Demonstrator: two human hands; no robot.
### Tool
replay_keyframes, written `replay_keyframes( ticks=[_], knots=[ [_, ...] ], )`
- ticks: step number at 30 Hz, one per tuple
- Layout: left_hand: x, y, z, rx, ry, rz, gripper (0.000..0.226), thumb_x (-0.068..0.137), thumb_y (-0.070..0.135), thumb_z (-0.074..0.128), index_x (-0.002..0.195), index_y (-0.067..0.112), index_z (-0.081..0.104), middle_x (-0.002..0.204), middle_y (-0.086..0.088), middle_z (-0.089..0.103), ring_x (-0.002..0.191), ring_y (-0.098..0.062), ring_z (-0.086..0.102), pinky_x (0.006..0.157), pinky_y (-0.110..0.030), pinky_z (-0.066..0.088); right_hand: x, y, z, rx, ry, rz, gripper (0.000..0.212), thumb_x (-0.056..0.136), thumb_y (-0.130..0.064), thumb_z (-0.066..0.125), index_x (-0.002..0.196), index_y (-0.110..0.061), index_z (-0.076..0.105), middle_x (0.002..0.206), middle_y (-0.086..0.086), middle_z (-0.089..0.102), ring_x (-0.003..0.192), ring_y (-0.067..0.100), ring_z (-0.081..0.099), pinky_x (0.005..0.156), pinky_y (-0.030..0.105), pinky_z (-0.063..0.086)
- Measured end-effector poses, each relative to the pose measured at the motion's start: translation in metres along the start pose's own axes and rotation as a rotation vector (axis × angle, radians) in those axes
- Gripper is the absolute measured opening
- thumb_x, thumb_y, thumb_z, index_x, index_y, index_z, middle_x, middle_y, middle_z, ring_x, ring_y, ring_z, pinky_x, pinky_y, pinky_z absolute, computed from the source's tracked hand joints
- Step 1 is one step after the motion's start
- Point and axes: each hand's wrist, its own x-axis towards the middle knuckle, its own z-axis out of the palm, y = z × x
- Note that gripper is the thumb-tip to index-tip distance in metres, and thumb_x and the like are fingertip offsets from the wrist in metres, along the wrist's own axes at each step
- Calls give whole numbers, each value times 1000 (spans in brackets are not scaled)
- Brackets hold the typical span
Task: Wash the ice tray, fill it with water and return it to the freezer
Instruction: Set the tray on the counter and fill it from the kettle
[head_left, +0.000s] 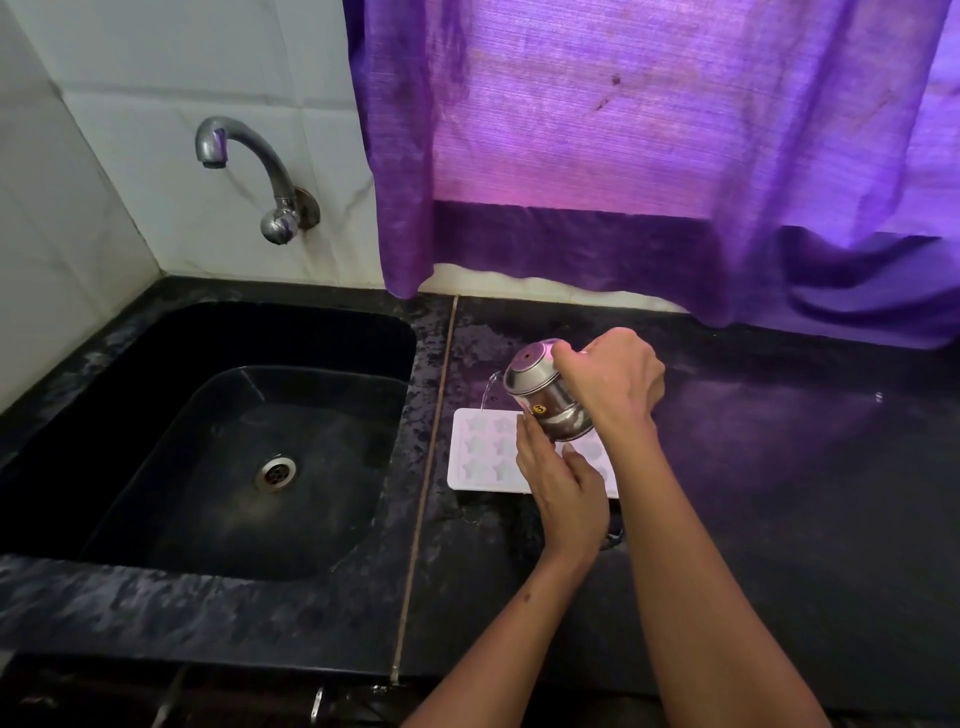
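Observation:
A white ice tray (483, 452) with star-shaped cells lies flat on the dark counter, right of the sink. My right hand (613, 382) grips a small steel jug (545, 397) with a lid and tilts it to the left over the tray. A thin stream of water (485, 392) falls from its spout toward the tray's far left cells. My left hand (563, 486) rests over the tray's middle, fingertips touching the bottom of the jug. The right part of the tray is hidden by both hands.
A black sink (171, 384) with a steel drain (276, 472) lies to the left, under a wall tap (244, 161) that is not running. A purple curtain (649, 145) hangs behind the dark counter (779, 493). White tiles cover the wall.

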Motion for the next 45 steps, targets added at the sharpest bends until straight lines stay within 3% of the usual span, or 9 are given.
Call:
replay_keyframes(
  ticks=[7, 12, 18, 23, 27, 32, 36, 42, 45],
  knots=[
    [0, -3, -1, 13, -11, 15, 60, 91, 8, 39, 148, 1, 21, 155, -13, 23, 144, -26, 19, 115, -29, 18, -2, 0, 0, -15, 4, -4, 34, 84, -40, 58, 78, -8, 69, 71, 2, 56, 70, 25, 49, 64, 30, 37],
    [-1, -1, -3, 12, -9, 12, 65, 85, 14, 36, 148, 2, 22, 155, -12, 23, 144, -24, 19, 116, -31, 19, -3, 3, 1, -2, 15, 10, 37, 83, -42, 59, 77, -7, 68, 65, 0, 54, 64, 22, 48, 62, 29, 36],
    [-4, -4, -9, 55, -28, 67, 64, 89, 4, 39, 149, 5, 20, 157, -9, 18, 144, -19, 15, 115, -25, 17, -4, 11, 3, 48, 43, 64, 41, 79, -44, 59, 74, -5, 69, 65, 3, 59, 57, 18, 47, 50, 25, 29],
    [-8, -7, -17, 131, -38, 163, 67, 85, 10, 37, 149, 4, 20, 157, -9, 15, 135, -4, 9, 104, 1, 0, -7, 23, -2, 157, 23, 143, 43, 79, -46, 59, 67, -5, 66, 63, 5, 59, 57, 17, 50, 48, 23, 27],
    [-12, -7, -16, 143, -49, 226, 64, 87, 5, 39, 148, 2, 23, 156, -10, 16, 138, -7, 11, 109, -5, 3, -8, 39, -10, 272, 32, 185, 43, 78, -44, 59, 52, -9, 58, 60, 8, 62, 64, 24, 59, 52, 25, 35],
    [-24, -1, 0, 78, -62, 235, 63, 85, 4, 38, 147, 6, 28, 154, -5, 21, 139, -14, 20, 114, -32, 25, -7, 56, -27, 341, 51, 227, 43, 72, -44, 60, 46, -10, 60, 55, 7, 64, 65, 29, 67, 72, 37, 55],
    [-33, 3, 20, 0, -87, 147, 60, 85, 7, 36, 145, 7, 31, 151, -2, 25, 138, -16, 27, 111, -42, 34, -3, 73, -45, 290, 86, 216, 45, 72, -45, 61, 48, -7, 61, 58, 13, 66, 66, 32, 66, 72, 37, 54],
    [-55, 3, 48, -43, -154, 80, 62, 85, 11, 34, 147, 8, 28, 153, -5, 26, 142, -19, 25, 114, -43, 29, 2, 98, -61, 194, 112, 203, 43, 77, -46, 59, 56, -9, 68, 64, 9, 67, 72, 29, 62, 63, 30, 42],
    [-61, 2, 57, -37, -183, 57, 61, 85, 11, 35, 146, 7, 30, 152, -6, 28, 142, -19, 26, 116, -35, 27, 3, 112, -66, 162, 122, 210, 43, 77, -46, 59, 56, -9, 67, 65, 10, 67, 73, 31, 62, 62, 30, 39]
  ],
)
